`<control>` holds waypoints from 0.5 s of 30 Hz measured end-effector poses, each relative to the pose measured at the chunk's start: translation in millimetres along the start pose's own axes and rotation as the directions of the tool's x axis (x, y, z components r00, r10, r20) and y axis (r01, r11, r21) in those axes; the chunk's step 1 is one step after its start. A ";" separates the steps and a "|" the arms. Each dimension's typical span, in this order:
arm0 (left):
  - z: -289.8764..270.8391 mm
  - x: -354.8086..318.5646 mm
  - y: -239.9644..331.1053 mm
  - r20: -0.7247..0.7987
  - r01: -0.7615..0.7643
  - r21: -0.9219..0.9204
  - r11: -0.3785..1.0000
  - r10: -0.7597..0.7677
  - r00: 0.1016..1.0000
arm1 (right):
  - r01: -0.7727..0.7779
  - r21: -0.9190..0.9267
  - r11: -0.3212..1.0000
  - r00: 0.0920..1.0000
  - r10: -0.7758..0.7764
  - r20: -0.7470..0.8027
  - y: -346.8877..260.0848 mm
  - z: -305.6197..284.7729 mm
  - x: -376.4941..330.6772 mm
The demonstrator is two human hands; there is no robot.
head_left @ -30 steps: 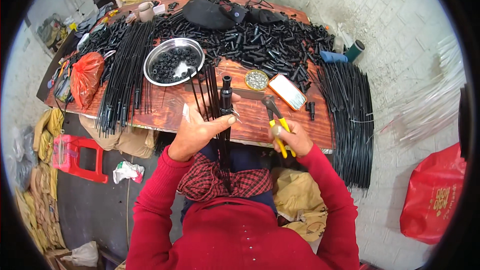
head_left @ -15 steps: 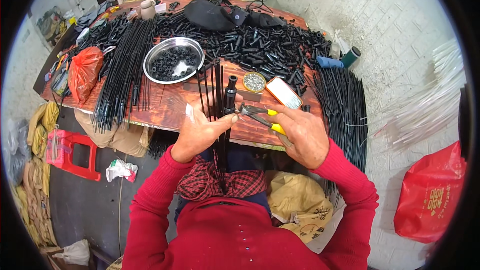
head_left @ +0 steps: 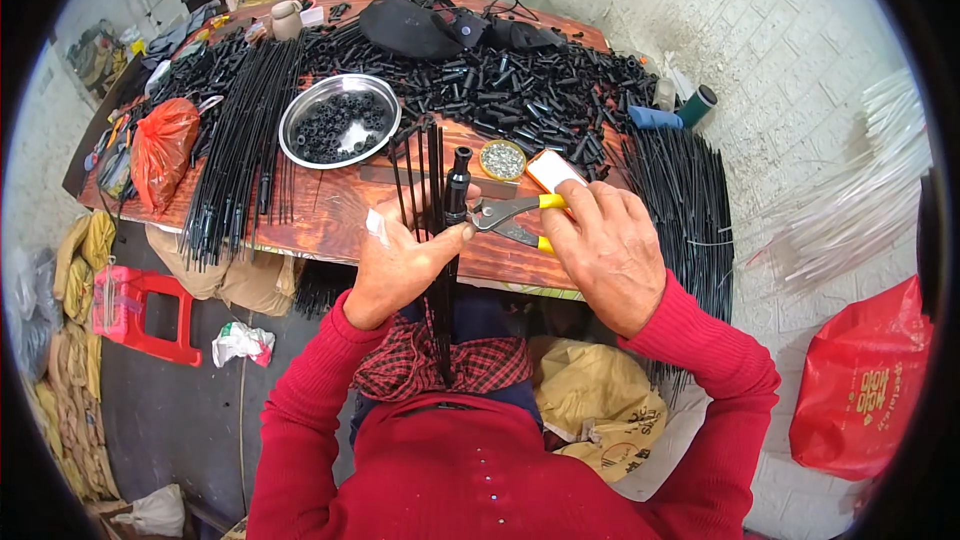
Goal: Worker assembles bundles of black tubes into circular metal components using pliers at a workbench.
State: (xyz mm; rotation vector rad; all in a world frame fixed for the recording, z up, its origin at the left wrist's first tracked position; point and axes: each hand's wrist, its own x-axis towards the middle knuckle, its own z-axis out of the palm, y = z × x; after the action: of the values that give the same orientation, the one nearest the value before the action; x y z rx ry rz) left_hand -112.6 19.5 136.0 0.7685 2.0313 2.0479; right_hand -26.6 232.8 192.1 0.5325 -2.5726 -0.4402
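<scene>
My left hand [head_left: 400, 265], with a white patch on it, is closed around several thin black rods [head_left: 434, 168] that stand upright over my lap. At its fingertips is a black stepped tubular fitting [head_left: 457, 180], upright beside the rods. My right hand [head_left: 612, 255] grips pliers [head_left: 508, 210] with yellow-tipped handles. Their jaws meet the lower part of the fitting near my left thumb; whether something small is between them I cannot make out. Past my hands lie a round tin of small silvery pieces [head_left: 503, 160] and a phone [head_left: 553, 171], partly covered by my right fingers.
On the wooden table [head_left: 330, 225] are a steel bowl [head_left: 290, 145] of black rings, a heap of black tubular fittings [head_left: 500, 90], and rod bundles [head_left: 250, 130] left and right [head_left: 685, 200]. An orange-red bag [head_left: 163, 155] sits left. A red stool [head_left: 150, 310] is on the floor.
My right hand has shifted a little up and right, and the pliers' handles have swung upward. My left hand still holds the rods and fitting in nearly the same place.
</scene>
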 end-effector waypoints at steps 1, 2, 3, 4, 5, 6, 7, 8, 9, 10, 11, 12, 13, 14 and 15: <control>0.2 -0.6 0.2 -0.004 0.004 -0.014 1.000 -0.004 1.000 | -0.002 0.000 1.000 1.000 0.002 0.000 1.2 -2.0 0.1; 0.4 -0.7 0.4 -0.008 0.007 -0.029 1.000 -0.008 1.000 | 0.017 -0.014 1.000 0.999 -0.017 0.029 2.9 -5.3 0.1; 0.4 -1.1 0.5 -0.007 0.010 -0.028 1.000 -0.010 1.000 | 0.038 -0.025 0.999 0.998 -0.036 0.059 3.7 -7.9 -0.1; 0.3 -1.5 0.8 -0.004 -0.005 -0.032 0.999 0.005 1.000 | 0.036 -0.023 0.999 0.998 -0.035 0.060 4.8 -9.9 0.8; 0.3 -1.8 0.7 -0.002 -0.020 -0.036 0.999 0.020 1.000 | 0.062 -0.023 0.998 0.997 -0.061 0.057 6.5 -11.4 2.5; 0.5 -2.0 1.0 0.000 -0.019 -0.037 0.999 0.019 1.000 | 0.087 -0.025 0.996 0.995 -0.086 0.054 8.7 -12.6 3.9; 0.5 -2.4 1.1 -0.001 -0.040 -0.023 0.999 0.040 0.999 | 0.085 -0.025 0.996 0.995 -0.084 0.055 10.4 -12.7 4.6; 0.4 -2.9 1.3 -0.003 -0.060 -0.010 0.998 0.060 0.998 | 0.099 -0.032 0.995 0.994 -0.097 0.057 12.0 -12.6 5.4; 0.2 -2.6 2.8 0.001 -0.061 -0.012 0.998 0.061 0.998 | 0.110 -0.040 0.993 0.992 -0.108 0.058 13.8 -13.0 6.0; -0.2 -2.5 5.3 0.028 -0.012 -0.027 1.000 0.013 1.000 | 0.107 -0.042 0.993 0.993 -0.105 0.060 15.9 -13.8 6.2; -0.5 -2.4 6.6 0.055 0.037 -0.041 0.998 -0.035 0.998 | 0.117 -0.036 0.993 0.991 -0.114 0.075 18.3 -15.0 6.1; -0.9 -2.8 5.7 0.054 0.038 -0.040 0.998 -0.036 0.998 | 0.129 -0.028 0.991 0.988 -0.126 0.089 20.2 -15.2 6.4; -1.3 -3.2 3.9 0.066 -0.001 -0.052 0.999 0.004 0.998 | 0.130 -0.027 0.991 0.988 -0.127 0.089 22.1 -14.8 6.3; -2.0 -3.8 2.8 0.077 -0.040 -0.063 0.997 0.045 0.996 | 0.130 -0.001 0.991 0.986 -0.129 0.106 23.9 -14.4 6.1; -2.9 -4.2 2.6 0.077 -0.037 -0.064 0.997 0.042 0.996 | 0.131 0.024 0.991 0.983 -0.133 0.126 25.7 -14.1 5.1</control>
State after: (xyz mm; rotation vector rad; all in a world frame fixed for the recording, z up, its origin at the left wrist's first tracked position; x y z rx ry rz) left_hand -109.7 14.9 137.6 0.8696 1.9162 2.0576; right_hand -31.0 250.0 216.0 0.7043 -2.6742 -0.5148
